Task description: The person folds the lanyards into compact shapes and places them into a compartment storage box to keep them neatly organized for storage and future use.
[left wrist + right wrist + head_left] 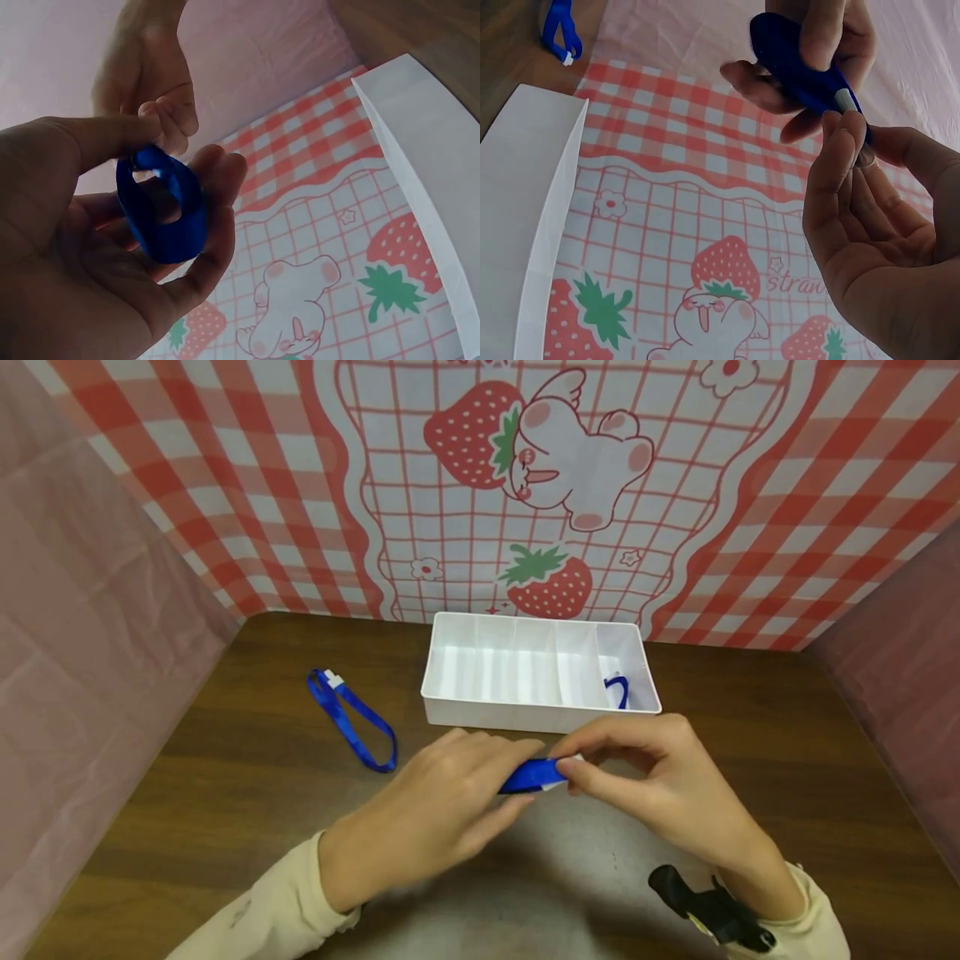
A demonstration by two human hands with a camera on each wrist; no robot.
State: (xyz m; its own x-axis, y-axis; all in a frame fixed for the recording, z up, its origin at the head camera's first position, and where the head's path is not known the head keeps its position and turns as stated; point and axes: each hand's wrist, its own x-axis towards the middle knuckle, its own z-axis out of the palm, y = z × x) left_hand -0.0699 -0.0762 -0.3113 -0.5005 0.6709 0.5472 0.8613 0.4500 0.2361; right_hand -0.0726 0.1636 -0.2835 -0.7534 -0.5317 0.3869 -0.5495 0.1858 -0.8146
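Between my two hands, above the table in front of the white box, is a blue lanyard (531, 776) folded into a short loop. My left hand (450, 806) holds the looped end, its fingers and thumb curled round the strap. With thumb and fingertips my right hand (652, 777) pinches the other end, where a white plastic piece shows. In the left wrist view the strap (176, 236) forms an open ring between thumb and fingers. The right wrist view shows the white fitting (845, 100) just beyond the pinching fingertips.
Behind the hands stands a white divided box (491, 714); its rightmost compartment contains a blue strap (618, 687). Another blue lanyard (360, 739) with a white clip lies on the wooden table (225, 760) at left. A strawberry-print cloth (450, 527) hangs behind.
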